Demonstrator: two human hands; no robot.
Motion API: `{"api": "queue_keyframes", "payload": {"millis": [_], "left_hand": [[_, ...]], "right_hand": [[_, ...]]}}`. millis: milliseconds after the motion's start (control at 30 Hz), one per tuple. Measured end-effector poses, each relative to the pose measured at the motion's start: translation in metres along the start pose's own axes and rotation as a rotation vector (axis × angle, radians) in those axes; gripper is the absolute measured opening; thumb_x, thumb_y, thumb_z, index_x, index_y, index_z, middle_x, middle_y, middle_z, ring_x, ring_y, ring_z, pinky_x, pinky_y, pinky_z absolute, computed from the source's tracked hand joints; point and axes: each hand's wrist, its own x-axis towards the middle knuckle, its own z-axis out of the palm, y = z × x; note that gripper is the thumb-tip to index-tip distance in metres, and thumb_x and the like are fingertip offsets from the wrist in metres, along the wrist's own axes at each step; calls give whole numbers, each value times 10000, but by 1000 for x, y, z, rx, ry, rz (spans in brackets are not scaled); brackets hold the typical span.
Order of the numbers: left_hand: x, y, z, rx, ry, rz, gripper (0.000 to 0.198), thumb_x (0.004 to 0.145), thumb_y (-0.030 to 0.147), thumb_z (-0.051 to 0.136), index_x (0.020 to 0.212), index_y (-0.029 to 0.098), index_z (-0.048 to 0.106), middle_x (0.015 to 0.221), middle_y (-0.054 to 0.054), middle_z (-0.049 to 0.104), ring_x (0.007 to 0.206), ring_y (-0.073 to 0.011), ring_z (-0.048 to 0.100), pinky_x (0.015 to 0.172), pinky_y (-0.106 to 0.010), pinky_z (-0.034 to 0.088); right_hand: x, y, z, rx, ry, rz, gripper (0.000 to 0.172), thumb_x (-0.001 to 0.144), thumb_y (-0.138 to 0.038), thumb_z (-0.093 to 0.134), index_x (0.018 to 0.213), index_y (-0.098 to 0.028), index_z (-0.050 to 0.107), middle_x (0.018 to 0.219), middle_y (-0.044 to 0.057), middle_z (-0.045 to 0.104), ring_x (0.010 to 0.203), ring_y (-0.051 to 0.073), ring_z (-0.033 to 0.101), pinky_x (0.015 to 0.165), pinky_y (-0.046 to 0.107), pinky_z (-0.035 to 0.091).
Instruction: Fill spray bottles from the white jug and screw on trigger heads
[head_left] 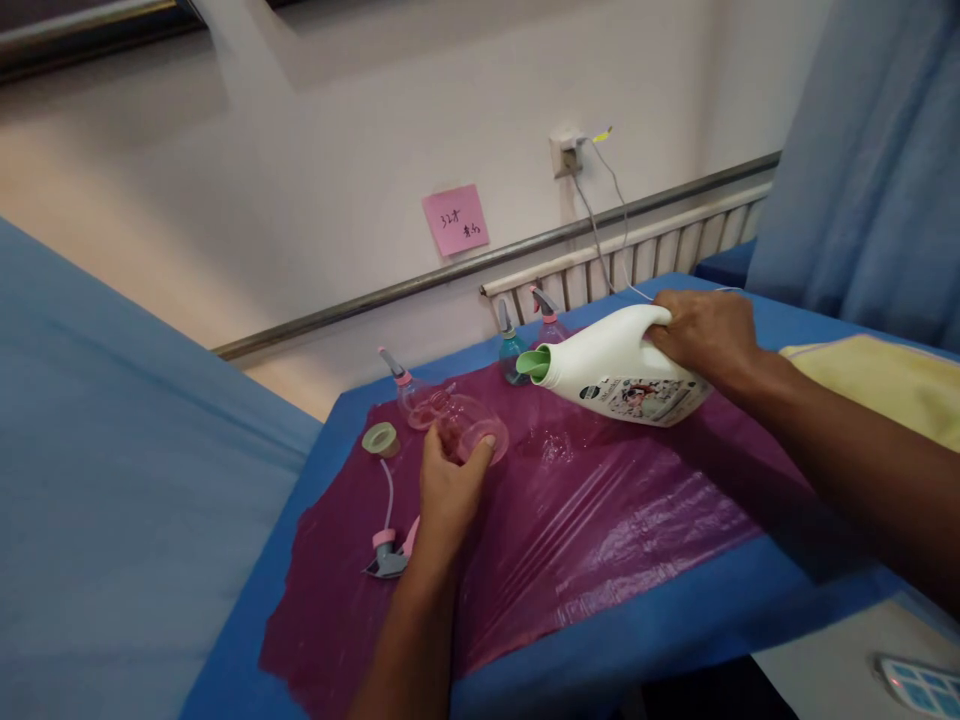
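Observation:
My right hand point(705, 330) grips the handle of a white jug point(622, 370), which is tilted so its green spout point(534, 363) points left. My left hand point(454, 480) holds a clear pink bottle point(472, 428) lying tipped over, its base toward the jug. No liquid stream is visible between them. Left of the bottle lies a pale green cap point(380, 439). A grey and pink spray head point(386, 555) with a thin tube rests beside my left forearm. Behind stand a pink spray bottle point(411, 395), a teal spray bottle point(512, 350) and another pink one point(551, 325).
Purple plastic sheeting point(585, 540) covers part of the blue table point(675, 640). A yellow cloth point(877, 380) lies at the right. Blue curtains point(870, 180) hang on both sides. Cables drop from a wall socket point(566, 155) behind the table, near a pink note point(456, 220).

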Motion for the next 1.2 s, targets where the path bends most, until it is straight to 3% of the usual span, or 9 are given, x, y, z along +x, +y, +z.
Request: {"api": "queue_keyframes", "payload": {"millis": [233, 433, 633, 867, 1000, 1200], "left_hand": [[-4, -7, -22, 153, -44, -36, 842, 797, 346, 947, 1553, 222, 599, 1560, -177, 695, 1477, -384, 661, 1300, -580, 479], [-9, 12, -35, 303, -97, -15, 915, 812, 385, 926, 1623, 259, 521, 1607, -190, 645, 1488, -400, 644, 1284, -604, 477], [1, 35, -45, 419, -207, 205, 865, 853, 452, 887, 1608, 291, 498, 1577, -149, 647, 1420, -373, 683, 1243, -575, 520], [15, 60, -48, 638, -249, 437, 790, 859, 377, 828, 1576, 211, 542, 1544, -173, 656, 1446, -393, 647, 1250, -575, 517], [21, 61, -51, 736, -300, 500, 772, 870, 361, 793, 1580, 181, 549, 1549, -205, 656, 1452, -417, 635, 1236, -604, 521], [24, 57, -58, 793, -364, 572, 767, 864, 373, 793, 1587, 255, 563, 1536, -155, 678, 1424, -414, 647, 1209, -597, 542]], "right_hand": [[0, 0, -1, -41, 8, -3, 355, 1058, -428, 579, 1186, -194, 813, 1162, 181, 854, 889, 292, 722, 676, 379, 249], [0, 1, -2, -66, 1, -10, 350, 1051, -435, 575, 1168, -198, 805, 1153, 174, 859, 850, 264, 675, 662, 380, 214], [0, -2, -5, -61, -3, -13, 347, 1055, -431, 575, 1171, -191, 797, 1151, 181, 853, 853, 268, 682, 671, 385, 211], [-2, -12, -13, -72, -63, -54, 380, 1059, -436, 550, 1209, -178, 785, 1164, 200, 842, 890, 292, 693, 684, 394, 234], [-2, -15, -12, -74, -58, -64, 380, 1063, -452, 554, 1220, -191, 781, 1161, 179, 848, 895, 276, 704, 679, 386, 233], [-4, -20, -12, -68, -45, -112, 344, 1063, -443, 578, 1178, -198, 791, 1128, 189, 846, 885, 291, 717, 664, 398, 230]]}}
